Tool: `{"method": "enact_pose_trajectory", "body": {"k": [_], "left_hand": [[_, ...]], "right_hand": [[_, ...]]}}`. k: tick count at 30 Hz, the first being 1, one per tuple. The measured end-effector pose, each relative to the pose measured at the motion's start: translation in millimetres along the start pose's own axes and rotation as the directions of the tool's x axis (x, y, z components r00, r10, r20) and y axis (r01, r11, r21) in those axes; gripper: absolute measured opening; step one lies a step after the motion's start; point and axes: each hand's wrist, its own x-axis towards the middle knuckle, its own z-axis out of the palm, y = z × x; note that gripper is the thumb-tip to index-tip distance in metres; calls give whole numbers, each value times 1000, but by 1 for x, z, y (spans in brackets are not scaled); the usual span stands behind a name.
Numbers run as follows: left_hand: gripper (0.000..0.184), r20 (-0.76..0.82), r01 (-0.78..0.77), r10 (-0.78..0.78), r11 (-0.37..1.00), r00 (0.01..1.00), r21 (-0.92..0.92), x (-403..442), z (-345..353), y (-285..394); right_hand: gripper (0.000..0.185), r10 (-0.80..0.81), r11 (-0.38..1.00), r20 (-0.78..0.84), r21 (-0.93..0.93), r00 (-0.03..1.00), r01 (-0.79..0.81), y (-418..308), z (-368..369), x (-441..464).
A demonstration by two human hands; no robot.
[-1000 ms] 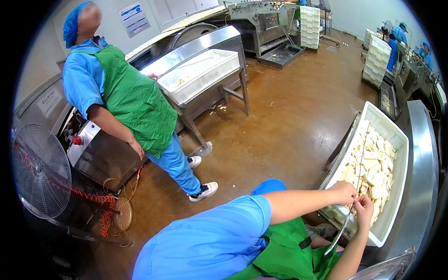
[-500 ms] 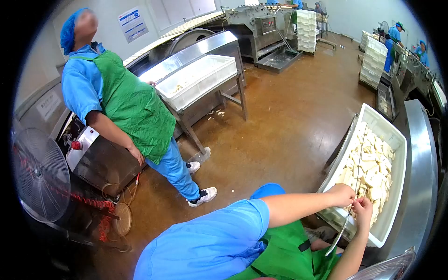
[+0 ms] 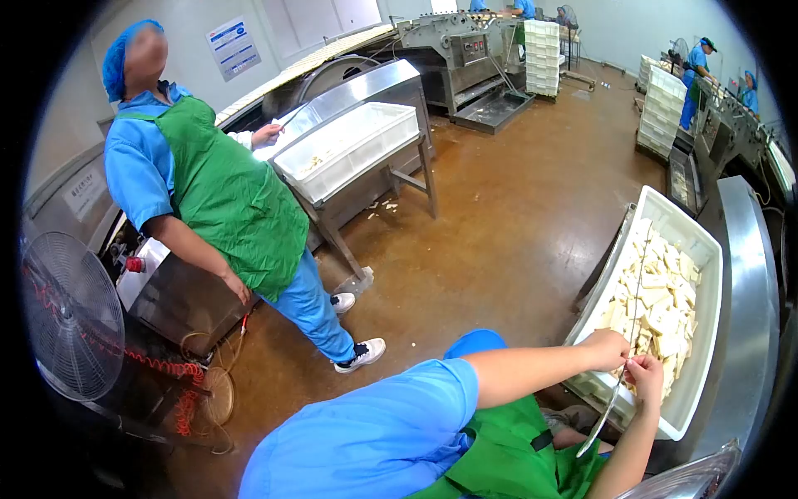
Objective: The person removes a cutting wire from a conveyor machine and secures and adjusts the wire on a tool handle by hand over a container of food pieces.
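My left hand (image 3: 607, 349) and my right hand (image 3: 646, 376) are close together over the near end of a white plastic crate (image 3: 705, 333). The fingers of both are closed in a pinch on a long thin strip (image 3: 604, 422), whose exact kind I cannot tell. Its narrow dark length runs away over the crate, and a wider, shiny pale end slants down toward my green apron (image 3: 503, 445). Flat, pale yellow pieces (image 3: 657, 299) lie heaped in the crate beneath it. My fingertips partly hide the strip where they meet.
A co-worker (image 3: 216, 191) in a green apron stands at left beside a white crate (image 3: 353, 141) on a metal stand. A fan (image 3: 71, 312) and coiled red hose (image 3: 189, 403) are nearby. Stacked crates (image 3: 665, 108) and machines stand farther back; a metal panel (image 3: 748, 308) borders my crate.
The co-worker's far hand has risen above the crate on the stand, holding something thin. My hands and the strip have barely moved.
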Motion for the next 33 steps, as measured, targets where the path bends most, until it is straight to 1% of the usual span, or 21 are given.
{"method": "enact_pose_trajectory", "body": {"k": [3, 4, 6, 7, 9, 11, 14, 17, 20, 22, 25, 27, 29, 31, 33], "left_hand": [[15, 46, 46, -46, 999, 998, 16, 1, -1, 2], [15, 44, 40, -41, 999, 998, 20, 3, -1, 3], [14, 35, 87, -86, 996, 996, -24, 1, -2, 4], [14, 24, 95, -94, 995, 995, -17, -1, -4, 4], [13, -9, 84, -85, 994, 996, -64, -4, -6, 8], [13, 9, 77, -77, 996, 997, -34, -1, -3, 6], [14, -22, 47, -47, 999, 999, -15, -1, -3, 3], [14, 19, 39, -39, 999, 999, -22, 0, 0, 1], [13, 9, 39, -39, 999, 999, -14, 2, 2, 0], [11, -15, 13, -13, 999, 1000, -50, 1, 3, -2], [11, -9, 44, -45, 998, 999, -51, 0, 3, -1], [10, 2, 46, -46, 998, 999, -46, -1, 2, 1], [10, 6, 50, -50, 998, 999, -36, 0, -2, 2], [12, 9, 56, -55, 997, 998, -59, -1, -2, 1], [11, 10, 48, -47, 998, 999, -39, -2, -1, 2]], "right_hand": [[6, 7, 1000, 4, 18, 1000, -7, -1, 0, -2], [6, 1, 1000, 1, 20, 1000, -1, -3, -2, -1], [6, 1, 1000, 7, -16, 1000, -1, -3, 0, -2], [6, -6, 1000, 21, -13, 1000, 7, -2, 2, -1], [7, -11, 999, 6, 37, 1000, 10, 2, 1, 0], [8, -28, 999, 20, 39, 999, 27, 5, -2, 3], [9, 5, 1000, 60, 13, 998, -5, 10, -6, 8], [10, -1, 1000, 51, 30, 999, -1, 12, -6, 8], [10, 6, 999, 66, 34, 998, -8, 5, -4, 4], [10, 11, 1000, 70, 24, 997, -12, 6, -5, 7], [11, 22, 1000, 65, 15, 998, -23, 4, -2, 2], [12, 16, 1000, 58, 14, 998, -17, 4, -4, 2], [13, -8, 1000, 88, 1, 996, 8, 15, -7, 10], [13, -3, 1000, 86, -5, 996, 3, 15, -6, 11], [13, 6, 1000, 82, -13, 997, -5, 15, -7, 8]]}}
